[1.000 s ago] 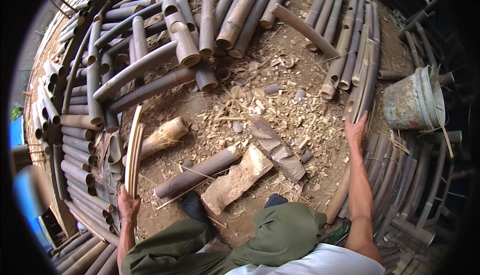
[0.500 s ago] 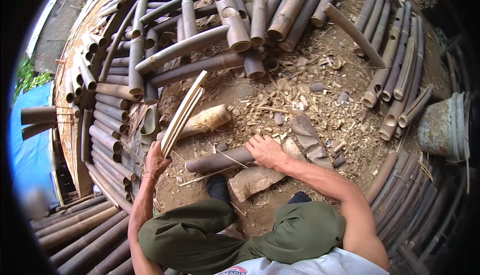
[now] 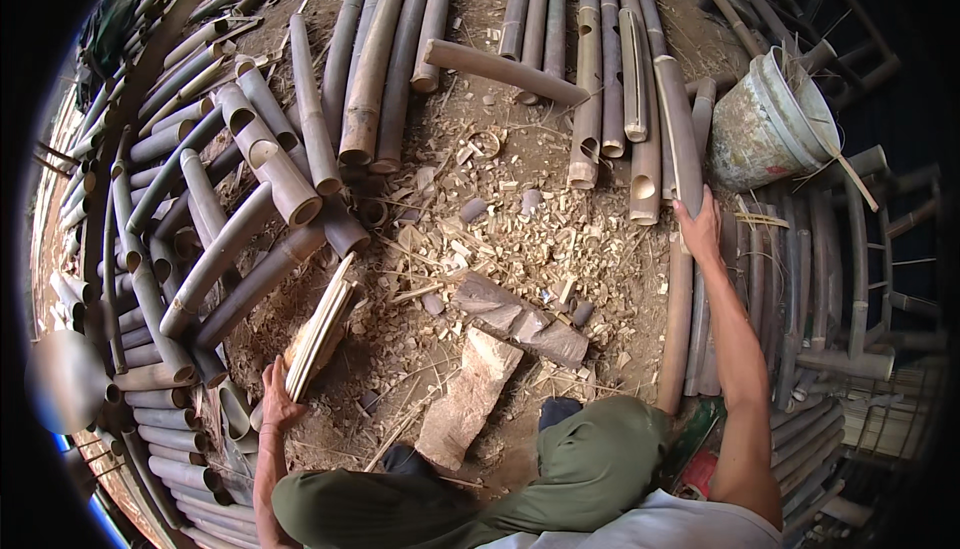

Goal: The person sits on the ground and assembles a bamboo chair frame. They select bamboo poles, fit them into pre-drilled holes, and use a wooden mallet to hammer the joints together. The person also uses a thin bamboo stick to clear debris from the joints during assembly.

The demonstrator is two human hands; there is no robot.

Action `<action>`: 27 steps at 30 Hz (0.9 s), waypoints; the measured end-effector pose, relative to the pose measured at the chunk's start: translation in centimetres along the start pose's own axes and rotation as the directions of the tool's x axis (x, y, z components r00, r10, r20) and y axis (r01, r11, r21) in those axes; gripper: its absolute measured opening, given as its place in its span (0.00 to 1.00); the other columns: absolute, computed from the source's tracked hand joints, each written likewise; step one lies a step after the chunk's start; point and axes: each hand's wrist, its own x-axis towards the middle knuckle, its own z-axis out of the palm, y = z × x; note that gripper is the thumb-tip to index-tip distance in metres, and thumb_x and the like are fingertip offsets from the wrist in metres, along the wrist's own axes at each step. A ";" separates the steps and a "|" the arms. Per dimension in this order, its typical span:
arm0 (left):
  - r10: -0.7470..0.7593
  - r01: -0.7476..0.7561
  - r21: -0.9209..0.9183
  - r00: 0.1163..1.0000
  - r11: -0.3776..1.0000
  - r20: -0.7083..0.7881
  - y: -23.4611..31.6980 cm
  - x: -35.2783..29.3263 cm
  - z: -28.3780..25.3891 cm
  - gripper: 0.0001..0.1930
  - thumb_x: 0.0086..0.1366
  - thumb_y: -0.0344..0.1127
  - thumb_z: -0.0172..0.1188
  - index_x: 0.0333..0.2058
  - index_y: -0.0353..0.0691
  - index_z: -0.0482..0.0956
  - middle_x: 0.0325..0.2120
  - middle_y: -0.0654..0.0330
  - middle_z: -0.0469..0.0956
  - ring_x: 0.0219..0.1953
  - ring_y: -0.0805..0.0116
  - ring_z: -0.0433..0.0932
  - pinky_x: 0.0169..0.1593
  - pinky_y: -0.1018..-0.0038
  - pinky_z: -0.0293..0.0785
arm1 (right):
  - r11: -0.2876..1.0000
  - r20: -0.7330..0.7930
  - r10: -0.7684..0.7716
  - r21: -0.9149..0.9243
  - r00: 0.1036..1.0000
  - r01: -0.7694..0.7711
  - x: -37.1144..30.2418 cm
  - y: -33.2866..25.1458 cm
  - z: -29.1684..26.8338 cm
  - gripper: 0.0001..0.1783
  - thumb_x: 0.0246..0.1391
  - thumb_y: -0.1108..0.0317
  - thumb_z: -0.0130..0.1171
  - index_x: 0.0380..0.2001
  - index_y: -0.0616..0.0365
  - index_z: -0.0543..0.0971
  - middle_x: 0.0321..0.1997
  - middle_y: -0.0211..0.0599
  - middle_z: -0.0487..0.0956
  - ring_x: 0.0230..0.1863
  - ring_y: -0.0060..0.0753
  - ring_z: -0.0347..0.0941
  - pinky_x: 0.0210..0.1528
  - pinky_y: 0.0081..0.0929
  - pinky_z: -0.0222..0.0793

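My left hand (image 3: 281, 399) is closed around the lower end of a bundle of pale split bamboo strips (image 3: 322, 331). The strips slant up and away, partly covering a pale wooden piece beneath. At the right, my stretched-out right hand (image 3: 701, 225) grips the near end of a brown bamboo tube (image 3: 680, 129). That tube lies along other bamboo lengths and points away from me. Between my hands, a notched wooden block (image 3: 522, 317) and a rough pale wood slab (image 3: 466, 396) rest on the dirt.
Wood chips (image 3: 500, 234) cover the ground ahead. Stacked bamboo tubes (image 3: 215, 269) crowd the left, and notched bamboo poles (image 3: 588, 89) lie at the far right. A dirty pale bucket (image 3: 757, 124) stands beyond my right hand. One bamboo piece (image 3: 505, 71) lies crosswise.
My right hand has moved far to the right, and the bamboo tube it held in front of me has gone from there. The view has turned right. My left hand still holds the strips.
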 end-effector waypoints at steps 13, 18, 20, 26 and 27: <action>0.044 -0.024 -0.280 0.997 0.960 0.064 -4.3 -2.4 -1.6 0.26 0.43 0.39 0.70 0.42 0.34 0.75 0.38 0.42 0.74 0.43 0.41 0.75 0.47 0.57 0.72 | 0.319 0.541 -0.834 0.317 0.106 0.893 -27.1 -44.6 19.1 0.46 0.50 0.63 0.65 0.70 0.57 0.58 0.69 0.45 0.63 0.70 0.46 0.58 0.67 0.48 0.58; 0.126 -0.104 -0.417 0.992 0.903 0.024 -5.2 -4.3 1.0 0.27 0.53 0.47 0.68 0.45 0.34 0.73 0.41 0.41 0.72 0.45 0.40 0.73 0.49 0.55 0.71 | 0.402 0.706 -0.670 0.084 0.230 0.912 -31.0 -47.6 18.2 0.41 0.57 0.65 0.57 0.73 0.51 0.55 0.66 0.44 0.65 0.66 0.45 0.61 0.70 0.60 0.48; 0.196 -0.242 -0.424 0.969 0.873 -0.150 -7.6 -4.7 2.8 0.26 0.54 0.48 0.68 0.43 0.34 0.72 0.40 0.41 0.74 0.42 0.44 0.75 0.46 0.57 0.72 | 0.449 0.720 -0.642 0.076 0.262 0.890 -31.3 -48.6 16.0 0.36 0.61 0.71 0.47 0.73 0.53 0.54 0.66 0.46 0.64 0.68 0.47 0.59 0.73 0.61 0.43; -0.034 -0.020 -0.771 0.998 0.636 -0.054 -5.6 -5.4 1.1 0.27 0.54 0.43 0.72 0.45 0.35 0.69 0.36 0.54 0.78 0.37 0.66 0.76 0.43 0.68 0.74 | 0.210 0.354 -0.921 0.095 0.164 0.973 -33.4 -45.3 15.3 0.38 0.57 0.71 0.50 0.71 0.57 0.54 0.72 0.46 0.56 0.75 0.49 0.49 0.76 0.53 0.42; -0.054 -0.048 -0.838 0.994 0.544 -0.091 -5.3 -5.4 1.5 0.26 0.54 0.41 0.72 0.45 0.36 0.69 0.36 0.56 0.78 0.37 0.68 0.76 0.43 0.69 0.74 | 0.141 0.318 -0.943 0.113 0.099 0.984 -33.8 -45.2 15.7 0.38 0.56 0.71 0.51 0.70 0.57 0.55 0.72 0.46 0.55 0.75 0.49 0.49 0.76 0.52 0.42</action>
